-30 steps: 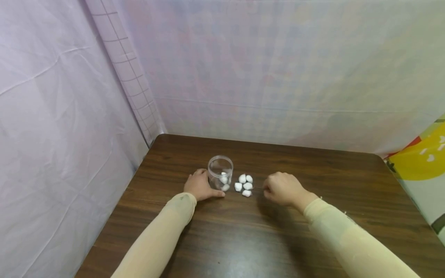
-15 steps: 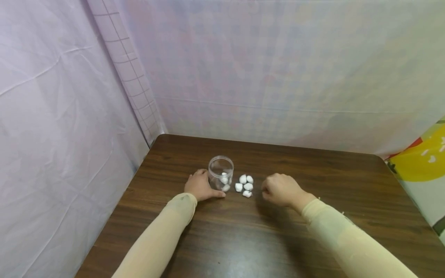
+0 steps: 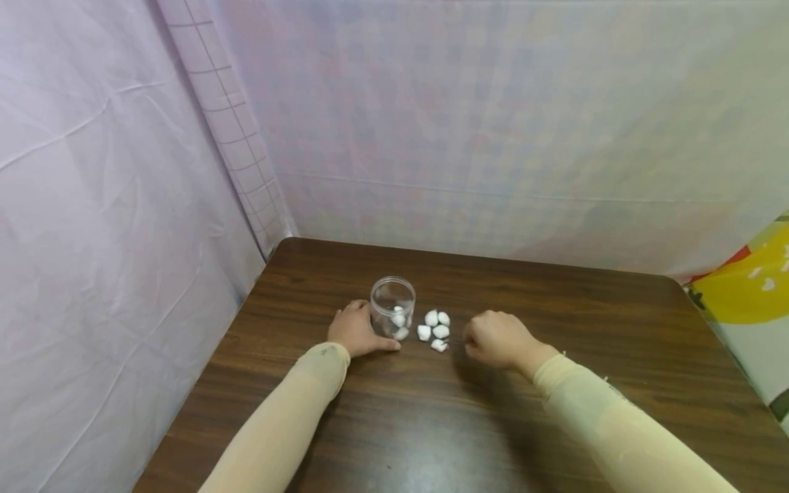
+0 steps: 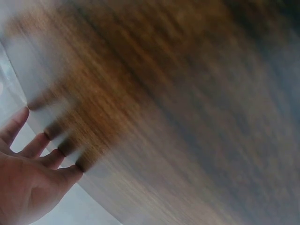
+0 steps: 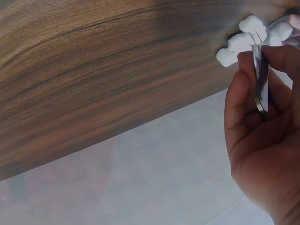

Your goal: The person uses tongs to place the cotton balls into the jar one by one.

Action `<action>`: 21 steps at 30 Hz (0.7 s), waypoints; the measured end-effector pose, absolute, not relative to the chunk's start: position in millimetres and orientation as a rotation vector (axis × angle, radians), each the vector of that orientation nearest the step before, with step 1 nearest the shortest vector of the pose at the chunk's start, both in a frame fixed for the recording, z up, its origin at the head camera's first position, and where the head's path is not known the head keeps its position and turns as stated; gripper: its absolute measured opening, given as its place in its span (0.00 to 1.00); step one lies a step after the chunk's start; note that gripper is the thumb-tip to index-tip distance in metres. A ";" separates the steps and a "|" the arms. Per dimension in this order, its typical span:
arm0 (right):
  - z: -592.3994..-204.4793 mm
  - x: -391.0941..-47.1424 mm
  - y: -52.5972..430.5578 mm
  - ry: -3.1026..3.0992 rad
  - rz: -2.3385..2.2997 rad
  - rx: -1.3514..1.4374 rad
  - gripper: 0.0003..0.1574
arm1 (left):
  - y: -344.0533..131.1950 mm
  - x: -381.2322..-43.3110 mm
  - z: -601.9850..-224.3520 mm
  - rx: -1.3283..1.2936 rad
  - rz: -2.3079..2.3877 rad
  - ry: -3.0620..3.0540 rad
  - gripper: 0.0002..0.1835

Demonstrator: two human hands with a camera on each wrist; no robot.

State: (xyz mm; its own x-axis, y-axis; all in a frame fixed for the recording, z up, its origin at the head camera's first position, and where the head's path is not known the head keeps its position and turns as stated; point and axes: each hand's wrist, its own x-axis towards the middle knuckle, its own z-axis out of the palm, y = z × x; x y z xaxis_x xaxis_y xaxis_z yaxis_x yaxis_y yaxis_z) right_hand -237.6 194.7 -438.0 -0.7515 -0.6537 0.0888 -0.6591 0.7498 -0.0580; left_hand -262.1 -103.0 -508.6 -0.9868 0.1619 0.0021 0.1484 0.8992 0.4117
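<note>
A clear round jar (image 3: 392, 287) stands uncovered on the table, with a few white cotton balls (image 3: 401, 333) inside. My left hand (image 3: 356, 333) curves round its left side, thumb across the front near the base. To the jar's right lies a small cluster of cotton balls (image 3: 440, 331). My right hand (image 3: 501, 339) pinches metal tweezers (image 5: 260, 89) between thumb and fingers, best seen in the right wrist view. Their tips reach the cotton balls (image 5: 253, 27) there. Spread fingers of the left hand (image 4: 35, 180) appear in the left wrist view.
The brown wood-grain table (image 3: 382, 411) has a back edge against a pale checked curtain (image 3: 493, 137). A white cloth (image 3: 111, 239) hangs along the left side. A yellow patterned cloth (image 3: 746, 287) shows at the far right.
My right hand has shifted slightly toward me, bringing the tweezers' tips beside the nearest cotton ball. My left hand keeps its place at the jar.
</note>
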 end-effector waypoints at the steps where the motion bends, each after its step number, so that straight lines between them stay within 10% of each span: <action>1: -438.1 -237.4 194.5 -2.877 0.127 1.081 0.21 | -103.0 -262.2 -508.7 0.246 0.651 3.030 0.60; 21: -438.6 -236.1 192.4 -2.825 0.062 1.080 0.23 | -102.4 -260.8 -504.9 0.250 0.626 3.024 0.59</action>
